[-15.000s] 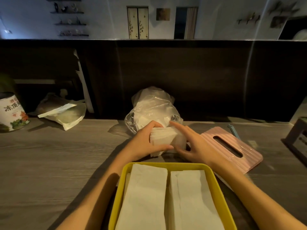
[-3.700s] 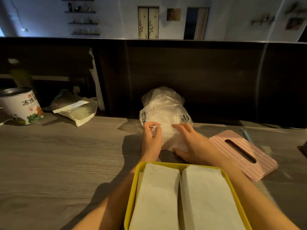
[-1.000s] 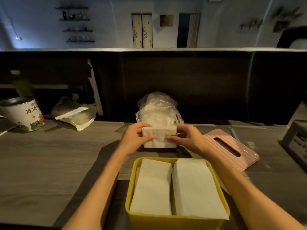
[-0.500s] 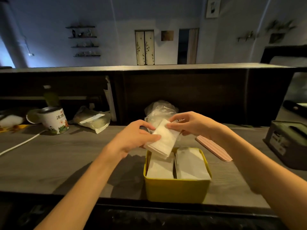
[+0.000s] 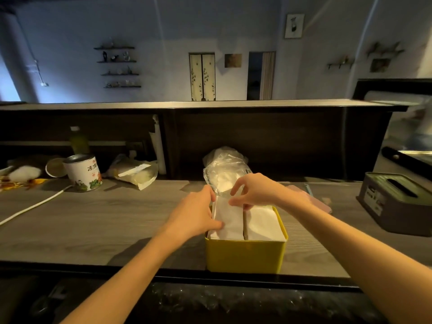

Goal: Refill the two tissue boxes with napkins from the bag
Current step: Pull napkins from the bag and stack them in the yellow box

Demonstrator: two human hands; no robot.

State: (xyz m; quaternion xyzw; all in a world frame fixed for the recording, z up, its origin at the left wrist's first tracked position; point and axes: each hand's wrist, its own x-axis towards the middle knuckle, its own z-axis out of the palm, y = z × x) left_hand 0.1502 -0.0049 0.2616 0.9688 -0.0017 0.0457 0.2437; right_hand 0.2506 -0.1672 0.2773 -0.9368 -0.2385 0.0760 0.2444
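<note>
A yellow tissue box (image 5: 244,257) stands open at the counter's front edge with two stacks of white napkins (image 5: 264,224) inside. My left hand (image 5: 195,213) grips the left side of a napkin bundle (image 5: 228,218) lying on the left stack. My right hand (image 5: 253,190) pinches that bundle's far edge from above. Behind the box sits the clear plastic napkin bag (image 5: 224,171). The box's pink lid (image 5: 323,202) lies to the right, mostly hidden by my right arm. A dark green tissue box (image 5: 397,204) with its slotted lid on stands at the far right.
A printed tin can (image 5: 83,171), a second plastic bag (image 5: 135,173), a bottle (image 5: 78,140) and a white cable (image 5: 30,206) occupy the counter's left side. A dark back panel (image 5: 268,146) rises behind the napkin bag.
Both hands have lowered the napkin bundle from the air onto the left stack in the yellow box. The view has pulled back and up.
</note>
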